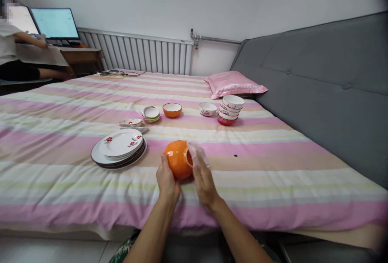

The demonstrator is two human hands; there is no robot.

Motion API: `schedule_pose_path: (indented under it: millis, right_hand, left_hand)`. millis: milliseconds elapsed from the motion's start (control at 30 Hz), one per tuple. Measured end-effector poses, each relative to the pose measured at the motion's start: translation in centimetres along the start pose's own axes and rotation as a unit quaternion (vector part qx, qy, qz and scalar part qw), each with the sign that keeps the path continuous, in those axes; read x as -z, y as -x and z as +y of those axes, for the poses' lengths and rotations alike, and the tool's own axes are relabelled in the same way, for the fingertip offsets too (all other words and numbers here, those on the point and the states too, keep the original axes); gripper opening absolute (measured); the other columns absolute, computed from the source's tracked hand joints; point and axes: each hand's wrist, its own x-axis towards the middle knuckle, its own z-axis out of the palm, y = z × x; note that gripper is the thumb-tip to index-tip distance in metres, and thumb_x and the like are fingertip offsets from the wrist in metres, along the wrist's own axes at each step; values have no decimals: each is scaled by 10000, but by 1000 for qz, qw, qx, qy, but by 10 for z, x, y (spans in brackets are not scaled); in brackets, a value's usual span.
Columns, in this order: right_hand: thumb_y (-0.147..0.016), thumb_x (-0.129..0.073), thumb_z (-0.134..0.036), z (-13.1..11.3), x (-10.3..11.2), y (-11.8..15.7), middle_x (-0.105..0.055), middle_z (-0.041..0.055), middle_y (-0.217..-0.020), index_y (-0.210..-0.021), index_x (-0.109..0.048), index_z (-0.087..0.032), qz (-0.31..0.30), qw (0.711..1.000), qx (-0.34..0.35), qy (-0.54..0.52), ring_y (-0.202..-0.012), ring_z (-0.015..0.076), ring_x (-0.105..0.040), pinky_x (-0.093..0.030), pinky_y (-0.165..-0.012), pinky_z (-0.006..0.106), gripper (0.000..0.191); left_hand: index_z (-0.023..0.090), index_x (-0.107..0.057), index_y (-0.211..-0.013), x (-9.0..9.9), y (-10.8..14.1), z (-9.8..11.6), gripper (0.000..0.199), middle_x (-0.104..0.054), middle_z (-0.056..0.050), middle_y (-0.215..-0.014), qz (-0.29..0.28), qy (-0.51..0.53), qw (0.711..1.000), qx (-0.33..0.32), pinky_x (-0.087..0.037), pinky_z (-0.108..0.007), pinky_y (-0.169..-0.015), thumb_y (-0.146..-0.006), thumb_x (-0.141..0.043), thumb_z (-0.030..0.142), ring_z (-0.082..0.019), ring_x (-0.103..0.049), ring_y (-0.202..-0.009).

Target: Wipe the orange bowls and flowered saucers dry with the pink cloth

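An orange bowl [176, 160] is tilted on its side above the bed, its foot ring turned to the right. My left hand [167, 179] grips the bowl's rim side from the left. Against the foot of the bowl, my right hand [203, 180] presses a pale tissue or cloth [200, 152], its fingers closed over it. Left of my hands lies a stack of plates [121, 143], the top one white with red flowers. Farther back, a second orange bowl [172, 110] with a white inside stands upright.
Small dishes [150, 113] and oblong dishes [131, 122] sit behind the plates. A single white bowl [207, 109] stands beside stacked bowls [230, 110]. A pink pillow [235, 84] lies near the grey headboard [318, 77]. Cables [121, 73] lie at the back; a person [18, 48] sits at a desk.
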Motion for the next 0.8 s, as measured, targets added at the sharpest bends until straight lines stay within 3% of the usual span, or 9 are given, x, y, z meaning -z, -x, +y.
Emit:
schedule_pose_path:
  millis: [100, 167, 300, 533, 800]
  right_hand:
    - [-941, -410, -357, 3, -7, 6, -284, -47, -1531, -1428, -354, -337, -78, 978, 123, 152, -1426, 233, -251, -120, -1198, 485, 490]
    - [-936, -413, -320, 7, -8, 7, -236, -41, -1545, -1458, -274, -330, -85, 965, 145, 202, -1428, 238, -242, -134, -1192, 499, 540]
    - [-912, -467, -309, 12, -8, 10, -247, -5, -1545, -1488, -183, -300, -70, 957, 165, 226, -1414, 256, -281, -173, -1181, 521, 642]
    - [-913, -465, -313, 11, -5, 8, -282, -10, -1539, -1487, -200, -315, -44, 952, 157, 259, -1412, 255, -288, -124, -1188, 514, 633]
    - [-946, -371, -288, 18, -1, 5, -332, 63, -1521, -1482, -236, -174, -27, 900, 158, 407, -1428, 251, -243, -175, -1155, 551, 564]
  left_hand:
    - [103, -677, -925, 0, 2, 3, 321, -710, -90, -869, -4, 16, 1000, 19, -551, -243, -636, -883, -548, 393, -139, -664, -676]
    - [97, -675, -914, 0, 3, 6, 309, -710, -88, -847, 2, 24, 999, 28, -551, -241, -639, -891, -541, 374, -135, -663, -664]
    - [95, -675, -921, -1, 4, 9, 336, -715, -98, -855, -14, 17, 999, 38, -556, -263, -634, -889, -535, 399, -155, -672, -668]
    - [98, -675, -952, 1, 2, 5, 325, -711, -91, -887, -15, 6, 1000, 21, -553, -247, -640, -875, -562, 394, -143, -667, -692]
    - [101, -669, -965, 0, 2, 5, 330, -706, -90, -883, 5, 1, 1000, 19, -541, -229, -582, -864, -574, 400, -133, -662, -652]
